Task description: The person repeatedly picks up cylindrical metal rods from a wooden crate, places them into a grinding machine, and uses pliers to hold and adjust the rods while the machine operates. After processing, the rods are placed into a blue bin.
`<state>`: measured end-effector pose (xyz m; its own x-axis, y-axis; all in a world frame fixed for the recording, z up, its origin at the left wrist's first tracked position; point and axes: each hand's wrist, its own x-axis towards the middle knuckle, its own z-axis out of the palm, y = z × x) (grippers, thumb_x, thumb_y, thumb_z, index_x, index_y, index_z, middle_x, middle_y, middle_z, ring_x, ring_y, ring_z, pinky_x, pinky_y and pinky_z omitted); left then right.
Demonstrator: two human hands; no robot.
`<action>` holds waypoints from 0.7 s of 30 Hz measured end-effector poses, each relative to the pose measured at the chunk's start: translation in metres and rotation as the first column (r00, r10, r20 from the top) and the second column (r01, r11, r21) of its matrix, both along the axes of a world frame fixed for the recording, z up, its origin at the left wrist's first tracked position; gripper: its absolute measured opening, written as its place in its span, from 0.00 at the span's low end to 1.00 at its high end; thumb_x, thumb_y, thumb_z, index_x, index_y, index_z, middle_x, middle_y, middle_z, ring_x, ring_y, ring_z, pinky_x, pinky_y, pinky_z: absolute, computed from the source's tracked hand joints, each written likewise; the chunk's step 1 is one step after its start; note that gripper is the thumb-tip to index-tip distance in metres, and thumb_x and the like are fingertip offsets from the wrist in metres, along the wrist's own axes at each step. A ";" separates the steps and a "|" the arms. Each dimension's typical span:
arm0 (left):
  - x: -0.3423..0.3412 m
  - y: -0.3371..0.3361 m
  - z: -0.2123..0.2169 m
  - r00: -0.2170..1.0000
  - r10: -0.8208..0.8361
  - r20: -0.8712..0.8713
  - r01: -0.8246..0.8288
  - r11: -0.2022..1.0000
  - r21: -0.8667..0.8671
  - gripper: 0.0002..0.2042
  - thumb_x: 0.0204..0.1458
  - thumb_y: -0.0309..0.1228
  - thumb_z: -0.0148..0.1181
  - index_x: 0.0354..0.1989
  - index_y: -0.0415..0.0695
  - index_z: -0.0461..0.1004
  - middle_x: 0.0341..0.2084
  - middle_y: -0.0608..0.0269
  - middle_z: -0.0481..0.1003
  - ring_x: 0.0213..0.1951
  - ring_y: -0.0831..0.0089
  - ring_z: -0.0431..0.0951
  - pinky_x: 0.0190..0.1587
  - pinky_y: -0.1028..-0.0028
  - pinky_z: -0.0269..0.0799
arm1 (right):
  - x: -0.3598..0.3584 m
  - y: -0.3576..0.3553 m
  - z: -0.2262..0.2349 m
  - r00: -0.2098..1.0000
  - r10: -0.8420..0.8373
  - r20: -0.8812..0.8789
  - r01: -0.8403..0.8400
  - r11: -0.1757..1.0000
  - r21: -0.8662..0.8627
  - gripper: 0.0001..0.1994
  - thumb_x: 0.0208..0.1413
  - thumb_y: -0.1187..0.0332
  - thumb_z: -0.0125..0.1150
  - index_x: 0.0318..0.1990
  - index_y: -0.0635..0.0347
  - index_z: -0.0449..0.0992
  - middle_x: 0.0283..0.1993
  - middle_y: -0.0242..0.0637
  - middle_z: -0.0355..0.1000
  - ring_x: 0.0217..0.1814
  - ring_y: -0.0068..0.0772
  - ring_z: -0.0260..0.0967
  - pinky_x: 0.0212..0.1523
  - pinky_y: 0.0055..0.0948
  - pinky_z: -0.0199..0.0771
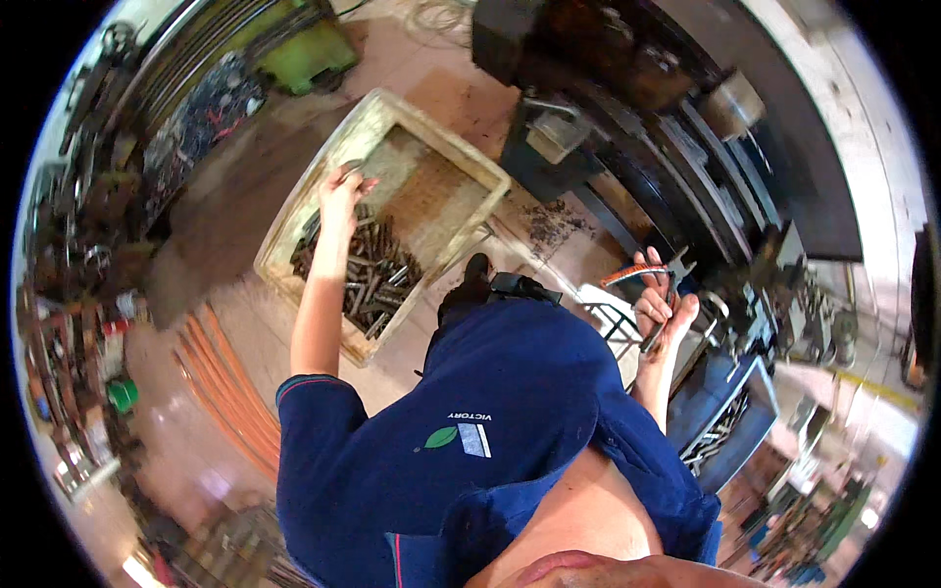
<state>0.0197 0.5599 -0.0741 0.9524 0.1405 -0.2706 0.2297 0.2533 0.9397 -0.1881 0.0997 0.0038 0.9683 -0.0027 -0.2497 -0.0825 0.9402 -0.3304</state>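
Observation:
My left hand (343,191) is closed in a pinch over the far-left wall of a large, stained cream bin (461,155). A small grey metal piece (354,165) shows at its fingertips; its exact kind is too small to make out. Many short, dark metal pieces (377,279) lie heaped in the near-left part of the bin, below my left forearm. To the right of the bin, my right hand (659,304) holds pliers (672,284). Their jaws point away from me, and one orange handle (627,275) swings out to the left.
A dark machine (627,108) stands at the far right. Beside my right arm sits a blue bin (740,416) with metal pieces. Copper-coloured bars (225,382) lie on the floor at left. A green machine base (309,54) is at the far left, and cluttered shelves line the left edge.

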 end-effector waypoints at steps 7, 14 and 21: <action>-0.036 0.117 -0.107 0.944 -0.113 -0.309 0.306 0.646 0.700 0.17 0.41 0.26 0.57 0.42 0.33 0.70 0.28 0.58 0.75 0.32 0.71 0.74 0.34 0.72 0.68 | 0.048 0.039 0.009 0.990 0.053 -0.127 -0.077 0.979 -0.189 0.45 0.38 0.48 0.65 0.60 0.68 0.52 0.60 0.49 0.55 0.15 0.06 0.48 0.17 0.06 0.54; 0.010 0.085 -0.096 0.923 -0.133 -0.362 0.362 -0.021 0.932 0.14 0.41 0.27 0.55 0.38 0.38 0.70 0.33 0.46 0.74 0.37 0.54 0.75 0.38 0.60 0.71 | 0.055 0.057 0.001 0.959 0.043 -0.280 -0.096 0.980 -0.175 0.40 0.41 0.52 0.58 0.59 0.68 0.52 0.57 0.55 0.58 0.13 0.09 0.47 0.14 0.07 0.51; 0.039 0.089 -0.150 0.856 -0.146 -0.496 0.430 -0.331 0.840 0.12 0.45 0.25 0.51 0.38 0.36 0.70 0.30 0.53 0.77 0.33 0.61 0.78 0.33 0.66 0.73 | 0.046 0.055 0.012 0.939 -0.025 -0.343 -0.059 0.971 -0.232 0.38 0.43 0.52 0.52 0.59 0.69 0.52 0.58 0.53 0.56 0.14 0.10 0.49 0.14 0.09 0.53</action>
<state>0.0587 0.6484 -0.2237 0.9532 0.0666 -0.2949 0.0360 -0.9935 -0.1081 -0.1424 0.1544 0.0158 0.8247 -0.0864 -0.5590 -0.2451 0.8361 -0.4908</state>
